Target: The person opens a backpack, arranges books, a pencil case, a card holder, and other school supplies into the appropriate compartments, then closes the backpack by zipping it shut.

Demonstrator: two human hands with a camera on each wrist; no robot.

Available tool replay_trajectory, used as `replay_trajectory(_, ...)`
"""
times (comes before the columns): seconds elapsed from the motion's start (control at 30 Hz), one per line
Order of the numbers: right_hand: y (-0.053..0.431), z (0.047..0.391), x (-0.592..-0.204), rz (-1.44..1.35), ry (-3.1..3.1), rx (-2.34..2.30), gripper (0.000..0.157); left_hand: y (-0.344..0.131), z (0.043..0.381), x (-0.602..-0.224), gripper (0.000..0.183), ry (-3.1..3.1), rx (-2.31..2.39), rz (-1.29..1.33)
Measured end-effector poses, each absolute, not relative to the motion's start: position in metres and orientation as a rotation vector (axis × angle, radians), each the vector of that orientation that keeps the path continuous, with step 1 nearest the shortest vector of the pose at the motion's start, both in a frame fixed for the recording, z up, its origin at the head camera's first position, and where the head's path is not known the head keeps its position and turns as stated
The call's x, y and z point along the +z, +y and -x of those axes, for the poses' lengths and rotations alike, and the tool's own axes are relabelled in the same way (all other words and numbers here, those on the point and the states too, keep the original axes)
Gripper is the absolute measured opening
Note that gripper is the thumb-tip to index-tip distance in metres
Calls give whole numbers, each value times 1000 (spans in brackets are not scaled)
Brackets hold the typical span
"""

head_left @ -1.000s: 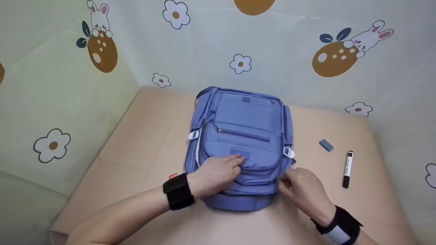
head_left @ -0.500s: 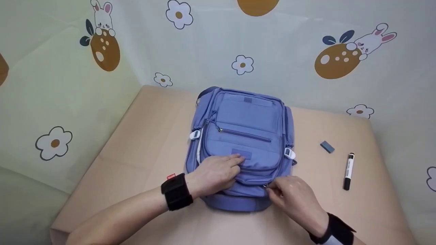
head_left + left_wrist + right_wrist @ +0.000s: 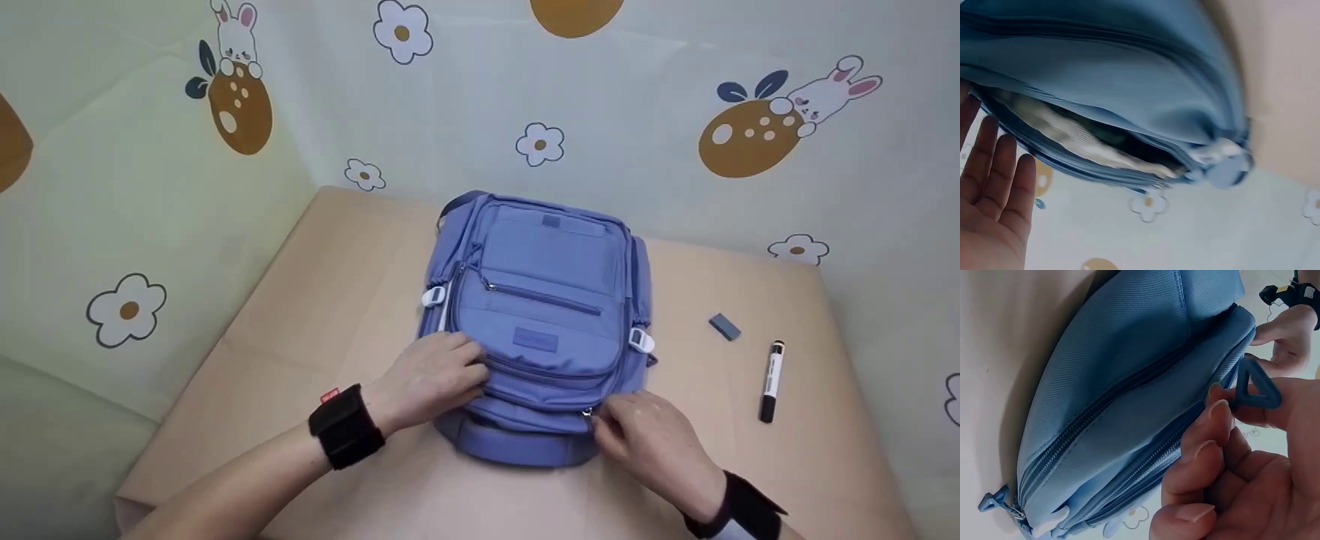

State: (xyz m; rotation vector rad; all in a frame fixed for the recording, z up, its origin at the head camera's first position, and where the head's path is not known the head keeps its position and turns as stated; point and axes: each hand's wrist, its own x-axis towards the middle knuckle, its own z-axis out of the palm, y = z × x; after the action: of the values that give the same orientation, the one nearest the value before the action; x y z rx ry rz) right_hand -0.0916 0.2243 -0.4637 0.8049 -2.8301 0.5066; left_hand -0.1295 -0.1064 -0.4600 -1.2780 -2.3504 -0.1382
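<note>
A blue backpack [image 3: 551, 255] lies front side up, its lower end toward me. My right hand [image 3: 656, 446] is at its lower right corner, where thumb and forefinger pinch a triangular zipper pull [image 3: 1261, 385] on a front pocket; the other fingers are curled. My left hand [image 3: 431, 379] is at the lower left of the pocket front, its fingers nearly straight beside the edge of the bag in the left wrist view. Also in that view, an opening shows a pale lining [image 3: 1075, 135]. A fabric label [image 3: 535, 339] is uncovered on the pocket.
On the beige table [image 3: 300, 330], right of the backpack, lie a small grey-blue block [image 3: 724, 326] and a black-and-white marker [image 3: 772, 381]. White buckles [image 3: 433, 296] sit on both sides of the bag. A patterned cloth wall [image 3: 450, 112] stands behind.
My right hand has drawn the zipper pull round the lower right corner, leftward and toward me, then stayed there. My left hand has slid left off the label.
</note>
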Motion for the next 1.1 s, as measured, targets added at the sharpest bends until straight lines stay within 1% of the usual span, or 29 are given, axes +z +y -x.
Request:
replay_trajectory(0.1,223,92,-463,-807,-2852,507,23,-116,131,-462,10,-2370,-98,1248)
replay_trajectory(0.2,221,91,-463,-814,-2866,527,23,-120,133,-464,3,-2377,-9,1238)
replay_trajectory(0.33,217,91,-462,-829,-2869,563,25,-119,136,-466,9,-2365,99,1245)
replay_trajectory(0.47,207,91,-460,-850,-2847,589,27,-118,137,-467,7,-2363,106,1248)
replay_trajectory(0.57,193,91,-458,-907,-2807,594,27,-119,138,-468,7,-2354,94,1254)
replay_trajectory(0.7,167,94,-455,-1029,-2716,557,23,-120,140,-468,6,-2326,46,1260)
replay_trajectory(0.8,146,99,-454,-1092,-2665,522,20,-120,141,-469,10,-2299,3,1266)
replay_trajectory(0.97,120,109,-454,-1156,-2675,541,24,-119,140,-472,13,-2300,-17,1260)
replay_trajectory(1.1,117,113,-456,-1173,-2686,564,26,-119,138,-472,11,-2335,-59,1256)
